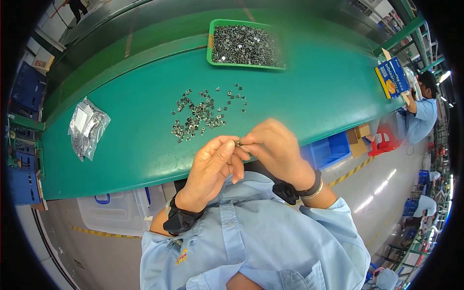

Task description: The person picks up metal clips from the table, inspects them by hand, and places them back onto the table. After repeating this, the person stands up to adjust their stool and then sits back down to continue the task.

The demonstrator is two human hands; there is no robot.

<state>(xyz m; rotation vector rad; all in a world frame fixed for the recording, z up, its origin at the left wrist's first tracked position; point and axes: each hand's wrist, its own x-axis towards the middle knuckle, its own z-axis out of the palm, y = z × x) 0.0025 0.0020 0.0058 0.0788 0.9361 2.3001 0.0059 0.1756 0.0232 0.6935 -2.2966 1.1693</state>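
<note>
My left hand (212, 166) and my right hand (274, 149) meet over the near edge of the green bench. Thumb and forefinger of each pinch a small dark metal piece (238, 143) between them; its exact kind is too small to make out. Just beyond my hands a loose heap of small shiny metal parts (197, 116) lies on the bench top, a few scattered toward the right. Farther back, a green tray (210, 54) is filled with many similar-looking small metal parts.
A clear plastic bag of metal parts (88, 129) lies on the left of the bench (140, 157). At the right end stand a blue and yellow box (392, 78) and a co-worker (419, 116). Below are a blue bin (331, 151), a red stool (385, 140) and a clear lidded box (113, 215).
</note>
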